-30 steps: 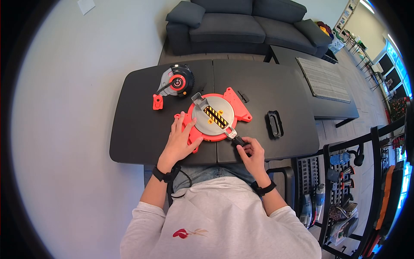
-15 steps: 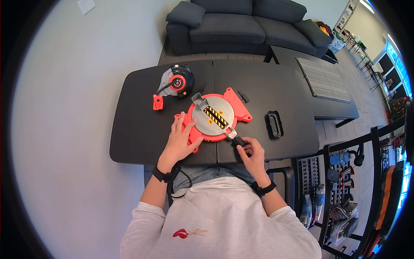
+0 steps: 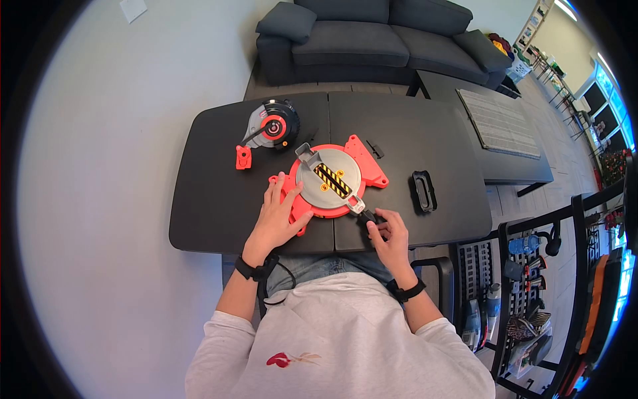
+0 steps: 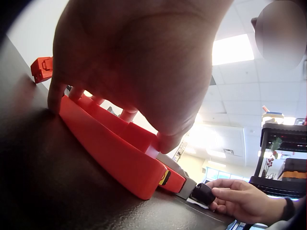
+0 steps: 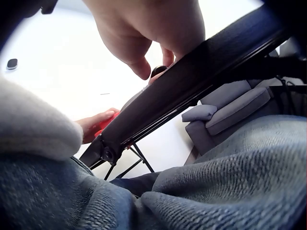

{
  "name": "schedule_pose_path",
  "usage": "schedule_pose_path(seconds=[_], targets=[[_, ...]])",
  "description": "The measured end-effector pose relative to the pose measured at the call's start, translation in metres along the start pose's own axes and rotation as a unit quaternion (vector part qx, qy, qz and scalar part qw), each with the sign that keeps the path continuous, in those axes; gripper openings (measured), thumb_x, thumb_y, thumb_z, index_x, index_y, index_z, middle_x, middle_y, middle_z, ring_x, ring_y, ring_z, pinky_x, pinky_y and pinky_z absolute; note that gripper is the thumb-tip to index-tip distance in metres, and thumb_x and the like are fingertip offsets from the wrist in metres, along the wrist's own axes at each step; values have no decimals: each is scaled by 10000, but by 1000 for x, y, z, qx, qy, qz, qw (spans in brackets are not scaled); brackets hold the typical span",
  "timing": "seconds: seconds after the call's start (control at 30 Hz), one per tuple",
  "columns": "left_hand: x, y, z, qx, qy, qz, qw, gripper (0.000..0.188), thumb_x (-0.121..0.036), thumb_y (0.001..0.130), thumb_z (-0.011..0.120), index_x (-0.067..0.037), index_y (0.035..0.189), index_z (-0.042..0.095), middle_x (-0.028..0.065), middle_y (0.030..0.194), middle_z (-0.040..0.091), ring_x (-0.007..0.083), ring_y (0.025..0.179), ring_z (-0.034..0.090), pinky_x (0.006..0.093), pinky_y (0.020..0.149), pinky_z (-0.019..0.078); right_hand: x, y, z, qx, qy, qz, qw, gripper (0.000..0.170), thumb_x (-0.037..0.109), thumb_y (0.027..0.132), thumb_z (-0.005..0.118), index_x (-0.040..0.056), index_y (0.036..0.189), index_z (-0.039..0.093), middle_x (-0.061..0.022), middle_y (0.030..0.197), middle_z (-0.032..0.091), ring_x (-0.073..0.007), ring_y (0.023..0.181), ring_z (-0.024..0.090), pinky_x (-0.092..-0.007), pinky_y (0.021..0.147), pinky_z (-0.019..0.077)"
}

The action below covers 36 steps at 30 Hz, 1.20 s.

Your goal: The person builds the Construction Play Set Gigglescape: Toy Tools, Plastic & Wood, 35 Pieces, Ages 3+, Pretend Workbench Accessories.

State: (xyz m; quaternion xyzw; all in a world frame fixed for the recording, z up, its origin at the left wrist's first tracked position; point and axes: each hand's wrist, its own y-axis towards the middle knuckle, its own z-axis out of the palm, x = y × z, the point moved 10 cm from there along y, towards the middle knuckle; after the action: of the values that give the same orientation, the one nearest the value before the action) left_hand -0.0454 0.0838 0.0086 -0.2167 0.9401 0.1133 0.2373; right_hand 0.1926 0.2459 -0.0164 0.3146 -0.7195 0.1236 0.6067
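Lying flat, grey disc [image 3: 312, 189], hazard-striped, left fingers [image 3: 278, 191] spread on red base [image 3: 366, 164], right fingers [image 4: 229, 192] pinching black knob [image 4: 202, 193].

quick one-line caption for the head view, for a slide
A person's left grip rests on a red base with a grey disc; the right grip holds the black knob.

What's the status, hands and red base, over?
Left hand resting on red base. Right hand pinching black knob. Base on table, gray disc on top. Black tray off right, clear of hands.
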Motion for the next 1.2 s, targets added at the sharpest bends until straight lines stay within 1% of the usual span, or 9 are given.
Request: schedule_pose_path(seconds=[0.07, 0.17, 0.27, 0.57, 0.77, 0.87, 0.97, 1.07, 1.2], targets=[[3, 0, 2, -8, 10, 5, 1000, 745, -484, 964, 722, -167, 1594, 484, 259, 1740, 168, 494, 1585, 206, 638, 1202, 358, -5, 0, 1, 6, 10, 2, 1000, 309, 31, 977, 755, -65, 1258, 670, -136, 1172, 642, -151, 828, 720, -258, 683, 597], [4, 0, 2, -7, 10, 4, 1000, 745, -489, 966, 718, -170, 1596, 481, 257, 1740, 169, 490, 1586, 205, 640, 1197, 364, -3, 1, 3, 21, 11, 5, 1000, 299, 23, 973, 759, -69, 1245, 674, -127, 1160, 646, -150, 833, 721, -260, 679, 597], [-2, 0, -2, 5, -8, -3, 1000, 721, -462, 974, 729, -115, 1564, 502, 289, 1731, 168, 521, 1581, 192, 584, 1262, 279, -8, 2, 3, 36, 18, 33, 999, 317, 22, 957, 779, -69, 1241, 672, -123, 1153, 651, -146, 835, 720, -258, 683, 596], [-1, 0, -2, 2, -7, -1, 1000, 720, -450, 970, 737, -110, 1561, 505, 291, 1730, 168, 523, 1579, 192, 584, 1262, 281, -8, 4, 0, 9, -11, 36, 999, 315, 46, 962, 782, -61, 1239, 677, -117, 1080, 670, -138, 816, 719, -260, 682, 600], [-1, 0, -1, 6, -13, -6, 1000, 722, -445, 970, 739, -106, 1562, 503, 286, 1731, 169, 514, 1583, 189, 579, 1264, 283, -10, 6, 2, 26, 19, 53, 998, 292, 63, 981, 767, -54, 1234, 679, -113, 1052, 657, -122, 786, 714, -268, 667, 617], [-1, 0, -1, 6, -11, -5, 1000, 724, -445, 971, 737, -107, 1565, 500, 284, 1732, 168, 512, 1585, 187, 578, 1263, 283, -3, 6, 2, 23, 27, 33, 999, 275, 68, 986, 762, -45, 1224, 682, -113, 1045, 655, -123, 783, 715, -266, 664, 615], [-2, 0, -2, 8, -9, -5, 1000, 725, -451, 973, 732, -109, 1568, 497, 285, 1732, 168, 513, 1586, 186, 579, 1263, 283, -1, 5, -1, 5, -12, 35, 999, 261, 76, 982, 771, -33, 1205, 690, -108, 1060, 655, -117, 771, 706, -256, 652, 599], [-1, 0, -2, 8, -3, -7, 1000, 726, -458, 975, 728, -111, 1569, 497, 285, 1731, 171, 513, 1585, 188, 580, 1263, 283, -9, 5, 0, 3, 9, 71, 997, 316, 85, 956, 802, -17, 1230, 681, -101, 1080, 652, -119, 753, 693, -246, 638, 577], [-1, 0, -1, 8, -1, -7, 1000, 722, -461, 977, 725, -113, 1569, 498, 286, 1728, 176, 511, 1583, 195, 581, 1261, 285, -19, 8, 3, 32, -1, 65, 997, 389, 111, 943, 822, -19, 1271, 656, -102, 1088, 652, -125, 733, 681, -247, 617, 553]])
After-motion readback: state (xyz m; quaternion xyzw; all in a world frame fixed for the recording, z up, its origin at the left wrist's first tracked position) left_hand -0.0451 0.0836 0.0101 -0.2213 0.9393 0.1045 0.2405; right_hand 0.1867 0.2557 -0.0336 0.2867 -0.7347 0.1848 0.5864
